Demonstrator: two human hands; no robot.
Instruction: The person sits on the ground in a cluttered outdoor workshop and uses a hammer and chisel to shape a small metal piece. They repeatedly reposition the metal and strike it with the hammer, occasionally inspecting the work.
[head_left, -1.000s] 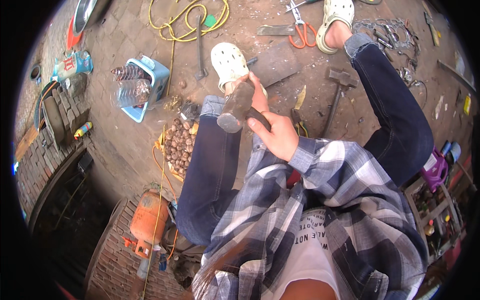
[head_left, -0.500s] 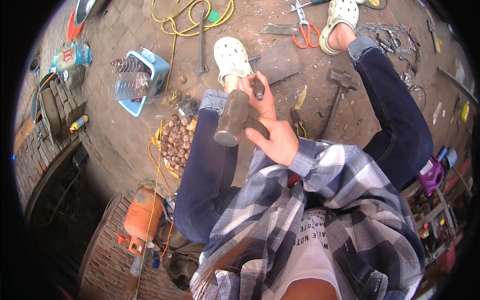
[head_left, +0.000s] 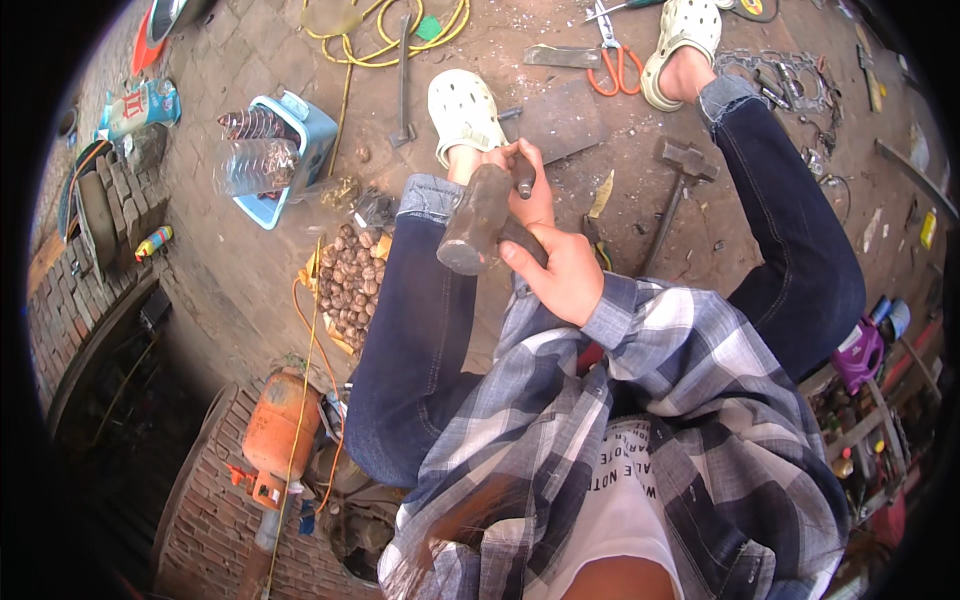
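My right hand point(head_left: 562, 275) is closed round the short handle of a heavy sledge hammer point(head_left: 470, 235). The hammer's thick, worn head hangs over my left shin, its round face turned toward me. Just beyond it, my left hand point(head_left: 535, 200) is closed on a short dark metal rod point(head_left: 523, 175) with a narrow tip; part of that hand is hidden behind the hammer head. A flat metal plate point(head_left: 560, 122) lies on the ground past my hands, beside my left clog point(head_left: 465, 110). The hammer head and the rod are close together.
Walnuts point(head_left: 350, 285) lie heaped left of my leg. A blue basket point(head_left: 318, 140) holds plastic bottles. Another hammer point(head_left: 670, 200), orange-handled scissors point(head_left: 612, 75) and a yellow hose point(head_left: 385, 60) lie on the ground. An orange gas cylinder point(head_left: 282, 420) stands at lower left.
The hammer head has shifted slightly up and to the right with my right hand. My left hand still holds the rod, which has tilted a little.
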